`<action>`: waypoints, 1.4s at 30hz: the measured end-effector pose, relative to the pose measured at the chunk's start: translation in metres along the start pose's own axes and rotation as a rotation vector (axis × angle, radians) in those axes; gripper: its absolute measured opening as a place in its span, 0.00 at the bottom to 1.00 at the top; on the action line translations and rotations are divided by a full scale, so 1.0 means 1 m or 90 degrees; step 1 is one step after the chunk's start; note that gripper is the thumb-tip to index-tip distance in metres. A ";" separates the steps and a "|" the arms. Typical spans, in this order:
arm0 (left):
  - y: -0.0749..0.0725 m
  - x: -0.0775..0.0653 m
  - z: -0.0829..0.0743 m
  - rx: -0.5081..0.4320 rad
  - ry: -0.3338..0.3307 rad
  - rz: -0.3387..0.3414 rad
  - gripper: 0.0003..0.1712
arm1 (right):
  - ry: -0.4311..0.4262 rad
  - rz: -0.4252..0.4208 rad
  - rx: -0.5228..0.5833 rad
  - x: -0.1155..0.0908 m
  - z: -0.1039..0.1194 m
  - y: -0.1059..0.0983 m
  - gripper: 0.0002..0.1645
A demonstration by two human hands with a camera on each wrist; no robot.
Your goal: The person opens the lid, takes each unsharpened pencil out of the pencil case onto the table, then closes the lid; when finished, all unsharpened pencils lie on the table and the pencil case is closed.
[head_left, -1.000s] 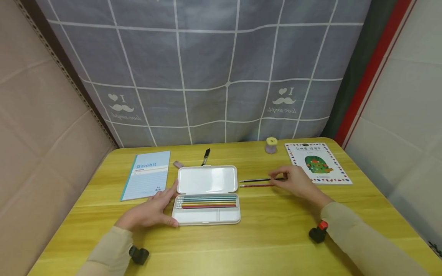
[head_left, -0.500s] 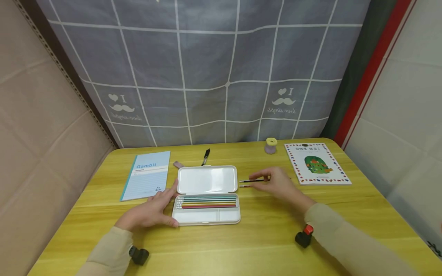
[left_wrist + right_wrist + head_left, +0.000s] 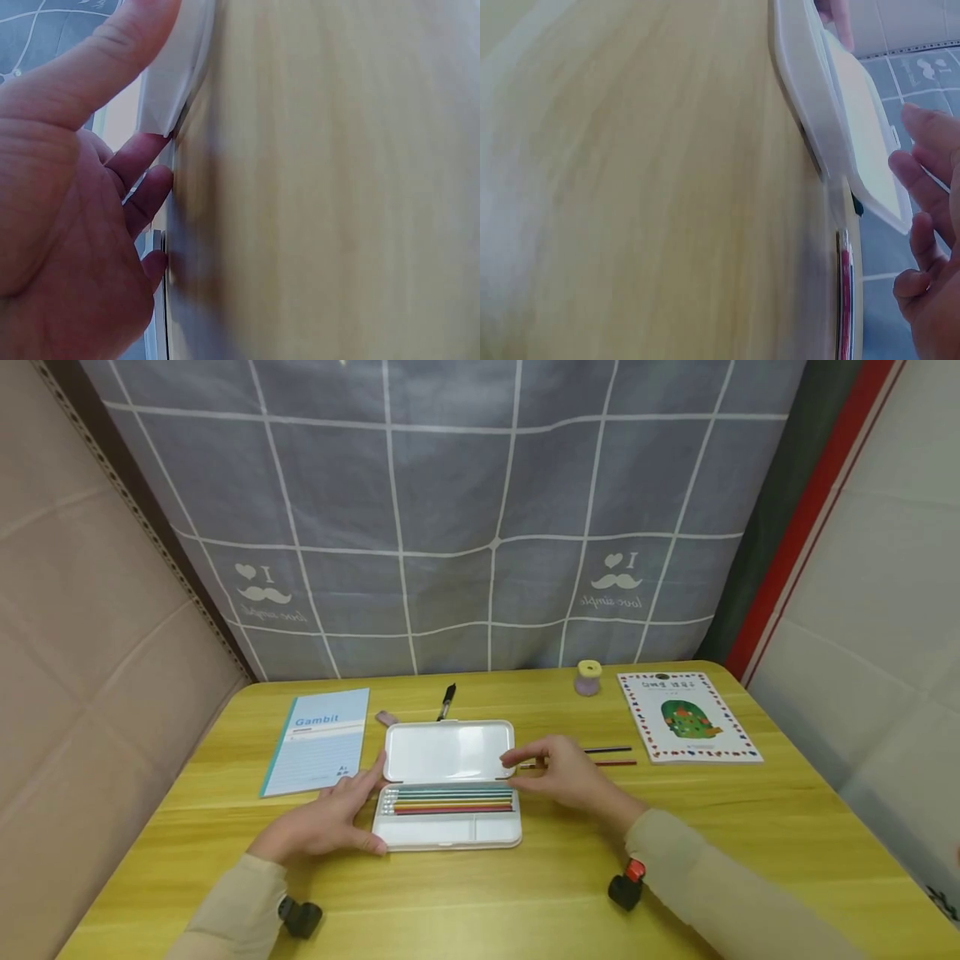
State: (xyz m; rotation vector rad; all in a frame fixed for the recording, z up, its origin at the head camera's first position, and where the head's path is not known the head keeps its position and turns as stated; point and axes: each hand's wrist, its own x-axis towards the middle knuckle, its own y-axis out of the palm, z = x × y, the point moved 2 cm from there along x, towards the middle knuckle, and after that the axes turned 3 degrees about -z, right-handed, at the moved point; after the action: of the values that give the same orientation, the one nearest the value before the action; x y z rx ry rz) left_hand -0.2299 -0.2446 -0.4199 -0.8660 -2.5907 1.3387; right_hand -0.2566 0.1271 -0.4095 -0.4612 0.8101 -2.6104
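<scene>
A smooth grey fabric curtain (image 3: 450, 485), ruled with white lines into large squares, hung behind a table (image 3: 480, 902) with rounded corners and streaked yellow wood grain. On the table, left of its middle, lay a shallow, glossy white pencil case (image 3: 423, 833), its corners rounded and its flat lid (image 3: 442, 752) folded back. A rectangular booklet (image 3: 690, 718) with a patterned border lay far right; a pale blue paper notebook (image 3: 315, 752), faintly lined, lay to the left.

The left hand (image 3: 330, 818) was spread, fingers extended along the case's left side, thumb against its front corner. The right hand (image 3: 566, 777) held nothing, its fingers loosely bent at the case's right end; whether they touched it could not be told.

Slim pencils (image 3: 453, 800) lay parallel inside the rear compartment. Beyond the right hand were a black pencil (image 3: 607, 749) and a reddish one (image 3: 617, 762), partly hidden. Smaller still were a yellow-topped spool (image 3: 588, 678), a slender black-capped pen (image 3: 447, 700) and a pinkish block (image 3: 387, 718).
</scene>
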 end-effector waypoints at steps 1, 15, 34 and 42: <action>0.000 0.000 0.000 -0.001 -0.001 0.000 0.78 | 0.003 0.010 0.005 0.001 0.002 0.003 0.16; -0.001 0.002 -0.001 -0.002 -0.003 0.001 0.78 | -0.008 0.078 -0.070 0.006 0.014 0.034 0.17; 0.000 0.003 -0.001 0.008 -0.016 0.006 0.79 | -0.070 0.106 -0.244 0.006 0.026 0.041 0.16; 0.000 0.003 -0.002 0.008 -0.014 0.003 0.79 | -0.102 0.062 -0.297 0.007 0.029 0.048 0.13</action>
State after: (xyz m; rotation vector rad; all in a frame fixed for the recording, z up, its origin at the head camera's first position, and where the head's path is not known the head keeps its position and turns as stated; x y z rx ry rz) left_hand -0.2317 -0.2417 -0.4193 -0.8609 -2.5958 1.3727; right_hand -0.2391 0.0734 -0.4137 -0.7246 1.3514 -2.2514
